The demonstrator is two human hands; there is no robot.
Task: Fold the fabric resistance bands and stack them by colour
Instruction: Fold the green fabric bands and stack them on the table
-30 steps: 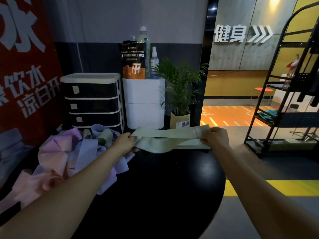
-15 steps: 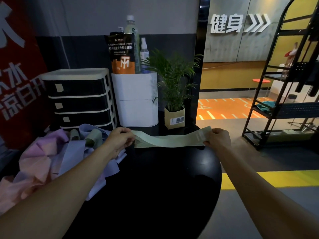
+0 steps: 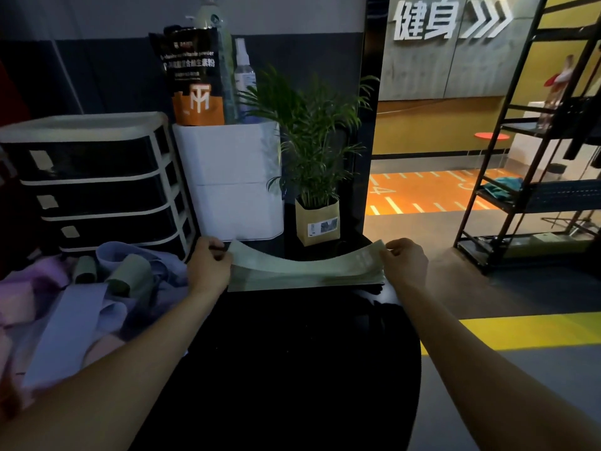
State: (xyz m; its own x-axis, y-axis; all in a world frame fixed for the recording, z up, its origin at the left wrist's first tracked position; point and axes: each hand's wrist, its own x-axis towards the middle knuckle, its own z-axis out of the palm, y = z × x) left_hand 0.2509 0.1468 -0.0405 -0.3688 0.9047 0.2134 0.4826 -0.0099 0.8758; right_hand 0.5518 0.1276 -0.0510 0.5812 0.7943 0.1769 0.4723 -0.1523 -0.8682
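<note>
Gym: fitness wall sign (image 3: pixel 450 19), equipment rack (image 3: pixel 533 157)

Green band (image 3: pixel 302 271) now lowered flat onto table (image 3: pixel 292 353).

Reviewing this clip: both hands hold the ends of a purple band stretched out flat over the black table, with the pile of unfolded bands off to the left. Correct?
Not quite: the band held by the left hand and right hand is pale green, not purple, as the head view shows. The black table and the pile on the left are as stated.

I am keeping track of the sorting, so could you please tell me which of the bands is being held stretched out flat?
The pale green band, gripped between the left hand and right hand; the others lie heaped.
</note>
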